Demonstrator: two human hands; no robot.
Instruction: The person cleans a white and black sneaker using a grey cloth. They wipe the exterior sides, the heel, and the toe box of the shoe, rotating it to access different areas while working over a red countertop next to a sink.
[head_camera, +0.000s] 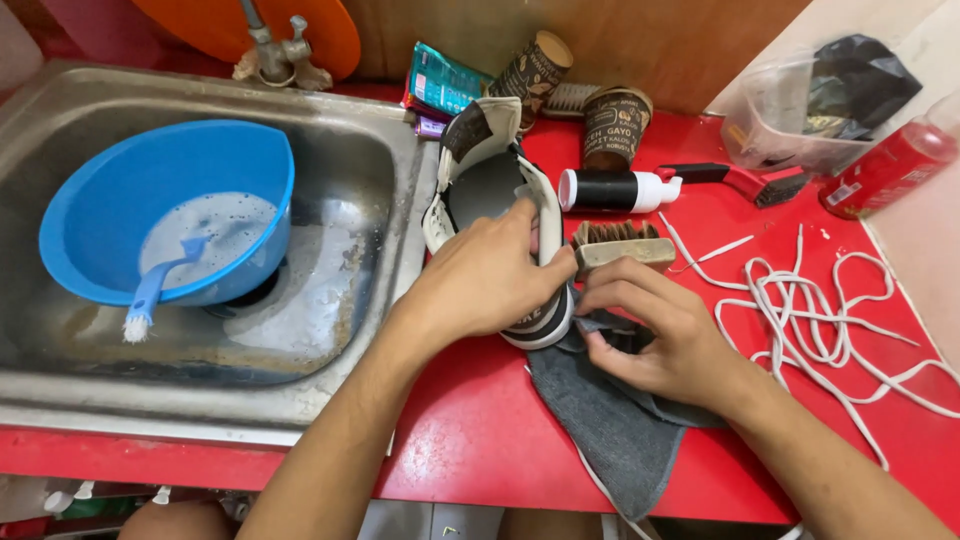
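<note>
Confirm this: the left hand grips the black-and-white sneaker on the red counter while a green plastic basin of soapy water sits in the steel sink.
Wrong colour: the head view shows a blue plastic basin. The rest stands: left hand, black-and-white sneaker, red counter, steel sink.

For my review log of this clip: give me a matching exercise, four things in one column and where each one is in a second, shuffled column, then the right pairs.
Things:
1. small blue brush
2. white shoelaces
3. sneaker
4. grey cloth

Places:
A. under the left hand, at the sink's edge
B. loose on the red counter, far right
C. leaning in the blue bowl of soapy water
D. pinched by the right hand, draped over the counter's front

Pairs: 1-C, 2-B, 3-A, 4-D
</note>
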